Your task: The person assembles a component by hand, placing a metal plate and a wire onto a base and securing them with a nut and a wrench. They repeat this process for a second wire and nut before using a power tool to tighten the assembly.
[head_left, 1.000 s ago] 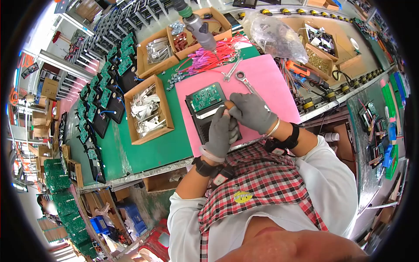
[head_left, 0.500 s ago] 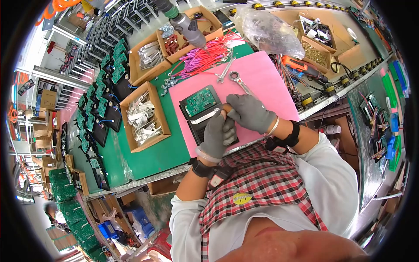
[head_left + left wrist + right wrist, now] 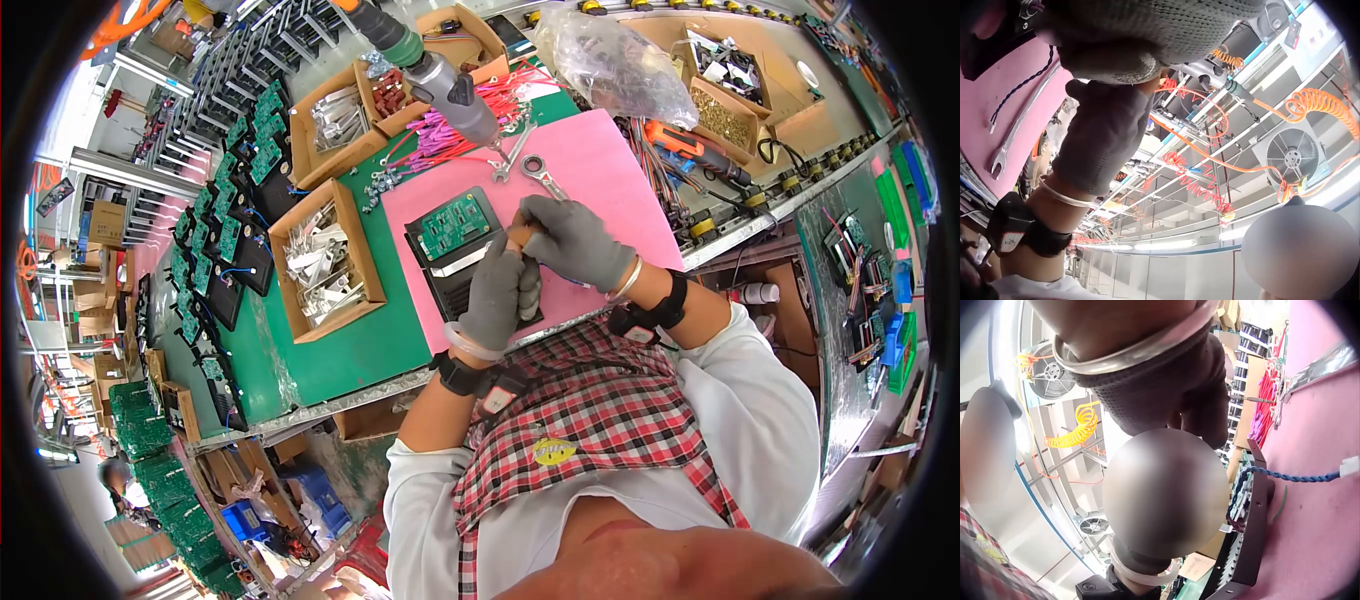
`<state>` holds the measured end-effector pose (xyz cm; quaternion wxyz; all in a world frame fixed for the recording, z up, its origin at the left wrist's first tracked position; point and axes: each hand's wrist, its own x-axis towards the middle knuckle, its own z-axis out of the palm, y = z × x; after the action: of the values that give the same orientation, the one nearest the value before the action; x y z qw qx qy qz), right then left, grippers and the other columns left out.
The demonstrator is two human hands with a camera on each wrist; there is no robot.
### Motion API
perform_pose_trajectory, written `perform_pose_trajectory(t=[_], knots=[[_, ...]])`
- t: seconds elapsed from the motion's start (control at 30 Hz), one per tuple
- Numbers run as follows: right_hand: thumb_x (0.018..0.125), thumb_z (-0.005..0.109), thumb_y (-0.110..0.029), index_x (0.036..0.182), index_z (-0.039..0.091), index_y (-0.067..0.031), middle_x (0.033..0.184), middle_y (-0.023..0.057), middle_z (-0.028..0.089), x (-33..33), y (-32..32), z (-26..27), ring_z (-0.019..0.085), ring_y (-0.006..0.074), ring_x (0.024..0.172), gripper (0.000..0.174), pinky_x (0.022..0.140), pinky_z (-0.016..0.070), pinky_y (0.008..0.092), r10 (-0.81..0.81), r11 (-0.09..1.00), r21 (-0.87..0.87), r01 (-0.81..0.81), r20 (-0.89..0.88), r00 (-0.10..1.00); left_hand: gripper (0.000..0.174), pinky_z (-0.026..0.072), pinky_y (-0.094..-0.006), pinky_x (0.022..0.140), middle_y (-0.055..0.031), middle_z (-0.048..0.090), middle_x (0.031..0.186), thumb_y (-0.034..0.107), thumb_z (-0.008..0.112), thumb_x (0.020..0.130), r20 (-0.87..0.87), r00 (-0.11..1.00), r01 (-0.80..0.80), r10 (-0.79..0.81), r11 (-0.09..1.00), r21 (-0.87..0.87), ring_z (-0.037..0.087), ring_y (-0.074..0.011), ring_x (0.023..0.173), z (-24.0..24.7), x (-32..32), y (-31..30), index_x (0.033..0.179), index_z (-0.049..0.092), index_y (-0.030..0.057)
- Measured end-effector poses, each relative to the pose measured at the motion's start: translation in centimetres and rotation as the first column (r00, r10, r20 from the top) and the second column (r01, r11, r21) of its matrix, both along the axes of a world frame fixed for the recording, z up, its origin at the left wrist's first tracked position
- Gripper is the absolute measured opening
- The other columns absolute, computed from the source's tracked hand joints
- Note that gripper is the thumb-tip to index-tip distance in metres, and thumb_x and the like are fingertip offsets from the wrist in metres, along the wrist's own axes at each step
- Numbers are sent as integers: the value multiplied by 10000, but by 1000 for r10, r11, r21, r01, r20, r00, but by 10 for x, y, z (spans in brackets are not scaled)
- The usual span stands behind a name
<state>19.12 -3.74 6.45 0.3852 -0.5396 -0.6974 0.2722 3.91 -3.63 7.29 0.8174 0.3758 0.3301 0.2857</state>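
Both hands wear grey gloves with bare fingertips and meet above the near part of a black metal case (image 3: 452,296). My left hand (image 3: 492,298) has its fingers bent, their tips against those of my right hand (image 3: 582,246), whose fingers are also curled. I cannot tell whether anything small is between them. A green circuit board (image 3: 456,228) sits in the far half of the case, beside a bright metal strip (image 3: 462,262). From the case a blue twisted cable (image 3: 1297,477) runs to a white connector (image 3: 1350,467) over the pink mat (image 3: 625,200).
A ratchet wrench (image 3: 543,177) lies beyond the right hand, near an open-end wrench (image 3: 516,152). A power screwdriver (image 3: 455,97) hangs over the mat's far edge. Left stands a carton of metal brackets (image 3: 322,262); red wires (image 3: 510,88) lie behind. An orange tool (image 3: 690,147) is at right.
The head view has shifted, so the bench sits further left. Both hands stay together, with the right one slightly altered in pose. The hanging screwdriver has swung nearer the wrenches.
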Motion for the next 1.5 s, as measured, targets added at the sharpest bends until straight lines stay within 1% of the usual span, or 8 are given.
perform_pose_trajectory(t=[0.2,0.3,0.33,0.73,1.13,1.33,1.43,1.5], knots=[[763,609,-157,1055,521,-68,711,98,573,6,4,-14,579,214,600,317,565,471,320,79,989,133,-68,-79,994,189,229,-198,355,43,283,561,253,339,921,52,995,-82,86,995,-63,242,-51,401,2,-1,1,905,438,93],[796,606,-159,1102,502,-49,714,49,549,22,9,-33,551,126,568,341,503,463,262,-96,946,-313,-83,-517,851,192,219,-198,353,42,286,563,265,348,931,16,993,-115,117,990,-85,249,-53,405,5,0,7,885,429,97],[830,589,-193,1086,499,-29,724,18,521,22,7,-38,516,66,567,316,459,445,214,-35,970,-218,-110,-571,820,191,219,-198,354,42,289,564,266,354,930,0,994,-110,110,991,-78,252,-53,408,1,2,9,887,431,97],[883,477,-138,1134,468,-29,767,32,545,18,26,-36,506,56,593,274,490,439,192,-10,904,-367,-219,-530,848,179,228,-213,347,26,318,549,260,400,905,-64,997,-66,53,976,-209,274,-70,401,-27,15,30,846,422,92],[864,507,-161,1112,512,-3,814,33,540,32,27,-46,543,96,685,294,599,480,226,-5,853,-332,-402,-776,631,156,231,-208,346,32,328,551,246,406,910,-43,995,-97,88,958,-271,283,-67,405,-31,13,36,864,429,99],[810,508,-129,1077,533,-1,879,62,551,38,34,-41,575,136,648,298,646,510,261,-143,778,-549,-306,-629,764,180,188,-183,351,56,276,562,261,402,931,-24,998,-67,63,965,-255,228,-43,410,-25,16,32,851,469,114],[809,510,-124,1035,552,-29,916,95,565,36,41,-39,594,185,732,249,638,516,317,-173,823,-568,23,-212,962,192,197,-194,347,49,284,554,268,396,930,70,995,-54,73,967,-248,233,-52,402,-27,5,32,856,467,106],[811,509,-126,1016,561,-56,949,109,569,30,45,-58,596,228,787,222,626,514,354,-58,985,-144,96,248,967,185,216,-213,347,36,303,542,270,396,921,91,992,-61,85,968,-245,253,-66,399,-28,-1,29,851,439,104]])
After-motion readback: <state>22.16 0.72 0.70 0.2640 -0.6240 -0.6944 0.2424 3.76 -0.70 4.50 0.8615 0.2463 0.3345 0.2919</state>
